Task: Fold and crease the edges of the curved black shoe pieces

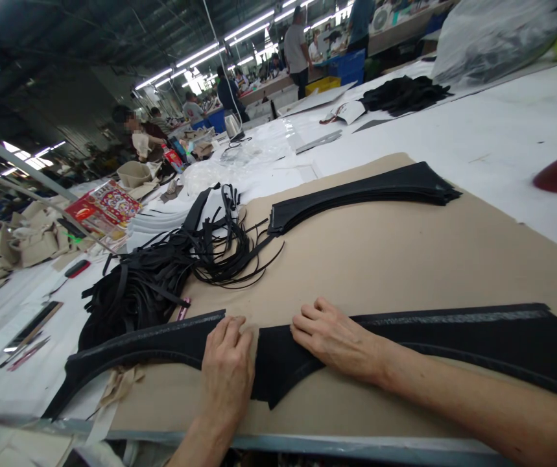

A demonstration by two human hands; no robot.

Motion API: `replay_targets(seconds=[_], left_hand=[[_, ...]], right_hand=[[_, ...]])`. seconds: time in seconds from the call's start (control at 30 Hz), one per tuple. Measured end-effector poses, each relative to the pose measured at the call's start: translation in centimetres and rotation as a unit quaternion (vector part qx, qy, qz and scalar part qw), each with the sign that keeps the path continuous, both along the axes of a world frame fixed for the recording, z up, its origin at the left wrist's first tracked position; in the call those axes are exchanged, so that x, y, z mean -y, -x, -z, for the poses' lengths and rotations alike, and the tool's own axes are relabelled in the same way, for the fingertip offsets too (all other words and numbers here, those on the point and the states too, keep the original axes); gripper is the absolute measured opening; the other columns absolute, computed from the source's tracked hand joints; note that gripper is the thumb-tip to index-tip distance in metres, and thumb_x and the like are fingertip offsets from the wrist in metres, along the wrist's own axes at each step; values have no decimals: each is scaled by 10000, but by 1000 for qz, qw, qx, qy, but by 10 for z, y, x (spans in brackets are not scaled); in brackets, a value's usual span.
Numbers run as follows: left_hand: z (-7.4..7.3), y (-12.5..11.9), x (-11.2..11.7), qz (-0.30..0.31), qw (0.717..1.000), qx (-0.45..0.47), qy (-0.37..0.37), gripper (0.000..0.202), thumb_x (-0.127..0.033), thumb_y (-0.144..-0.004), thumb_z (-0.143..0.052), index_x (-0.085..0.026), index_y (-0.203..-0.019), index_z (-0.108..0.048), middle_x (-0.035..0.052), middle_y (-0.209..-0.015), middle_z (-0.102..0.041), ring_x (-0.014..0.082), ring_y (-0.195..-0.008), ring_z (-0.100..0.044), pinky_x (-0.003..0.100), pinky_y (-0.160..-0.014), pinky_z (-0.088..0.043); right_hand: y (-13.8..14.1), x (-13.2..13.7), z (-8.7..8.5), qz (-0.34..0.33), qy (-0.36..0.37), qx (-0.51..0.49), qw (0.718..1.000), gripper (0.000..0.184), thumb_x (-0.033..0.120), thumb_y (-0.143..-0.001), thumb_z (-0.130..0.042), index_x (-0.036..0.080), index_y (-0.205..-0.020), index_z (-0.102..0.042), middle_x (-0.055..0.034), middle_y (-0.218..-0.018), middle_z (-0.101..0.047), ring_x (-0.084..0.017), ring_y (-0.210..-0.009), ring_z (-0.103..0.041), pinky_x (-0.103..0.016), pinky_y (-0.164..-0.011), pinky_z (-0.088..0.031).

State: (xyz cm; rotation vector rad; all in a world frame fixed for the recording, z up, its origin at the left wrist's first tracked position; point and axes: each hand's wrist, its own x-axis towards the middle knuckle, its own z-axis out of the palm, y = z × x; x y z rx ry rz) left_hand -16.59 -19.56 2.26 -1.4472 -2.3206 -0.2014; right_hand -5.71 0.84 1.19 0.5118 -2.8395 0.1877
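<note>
My left hand (228, 364) is closed, its fingers bent over the right end of a curved black fabric piece (161, 342). That piece reaches left past the edge of the tan sheet (366, 259). My right hand (334, 337) has its fingers curled down on a second curved black fabric piece (482, 331), near its left end; the thumb is hidden. Grey-white bands run along the edges of both pieces. The two ends meet or lie close together between my hands; my left hand covers part of that spot.
A stack of black curved pieces (356, 193) lies farther back on the tan sheet. Tangled black strips (146, 279) pile up at left, beside a pink-handled tool (184, 309). A ruler (35, 327), a red box (106, 211) and a plastic bag (502, 42) rest around the white table (516, 143).
</note>
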Motion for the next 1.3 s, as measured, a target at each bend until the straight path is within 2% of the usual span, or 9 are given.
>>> replay_targets(seconds=[0.13,0.23,0.33,0.4,0.5,0.63,0.97,1.2,1.3], left_hand=[[13,-25,-24,53,993,97,-43,436,21,-858,-354,-139,-1214,-548,91,-1091,-636,212,-1041,-559,372,-907,-509],[25,-36,-34,47,987,143,-47,454,37,-834,-348,-140,-1201,-546,90,-1045,-636,199,-973,-586,348,-844,-540],[29,-36,-33,36,987,151,-41,466,36,-829,-347,-134,-1220,-537,92,-1008,-631,201,-944,-594,357,-823,-547],[28,-34,-30,40,987,150,-36,483,36,-826,-342,-120,-1246,-523,97,-1000,-629,203,-933,-593,366,-817,-549],[26,-32,-29,43,986,157,-21,513,38,-821,-343,-131,-1270,-524,93,-1005,-627,203,-931,-585,371,-815,-550],[23,-34,-31,49,983,178,-15,542,35,-826,-356,-183,-1283,-549,76,-1021,-625,191,-945,-576,352,-834,-543],[20,-33,-30,69,988,136,4,513,-7,-857,-365,-224,-1264,-590,81,-1014,-617,195,-934,-583,348,-816,-546],[18,-31,-31,70,992,95,46,536,3,-838,-390,-250,-1268,-588,81,-995,-606,206,-914,-579,367,-791,-537],[19,-31,-32,74,993,72,51,536,11,-826,-395,-247,-1252,-594,93,-1051,-599,219,-954,-576,385,-801,-538]], right_hand=[[1,1,3,4,1,-14,1000,128,146,-962,-472,164,-872,-561,-46,-873,-571,-206,-814,-457,-360,-700,-312],[0,1,4,5,3,-24,1000,119,152,-969,-457,160,-908,-558,-44,-881,-573,-212,-824,-464,-370,-719,-327],[-3,-3,5,-1,-1,-33,999,102,153,-967,-462,142,-955,-563,-48,-900,-579,-207,-832,-472,-369,-743,-342],[-5,-9,5,9,4,-36,999,113,147,-968,-454,135,-960,-566,-48,-887,-580,-197,-814,-473,-358,-758,-347],[-11,-21,6,26,13,-30,999,149,146,-967,-452,142,-872,-567,-46,-836,-573,-185,-778,-465,-334,-745,-341],[-19,-37,7,10,15,-21,1000,183,128,-958,-462,147,-804,-560,-41,-811,-566,-172,-749,-451,-318,-715,-324],[-34,-44,7,-3,20,-20,1000,166,127,-962,-457,153,-830,-554,-37,-846,-562,-164,-765,-452,-326,-701,-296],[-42,-47,7,11,33,-6,999,112,155,-959,-485,156,-932,-594,-42,-896,-571,-173,-794,-450,-335,-696,-297],[-45,-51,7,10,38,-7,999,119,160,-966,-481,156,-951,-600,-37,-894,-571,-171,-797,-450,-332,-696,-299]])
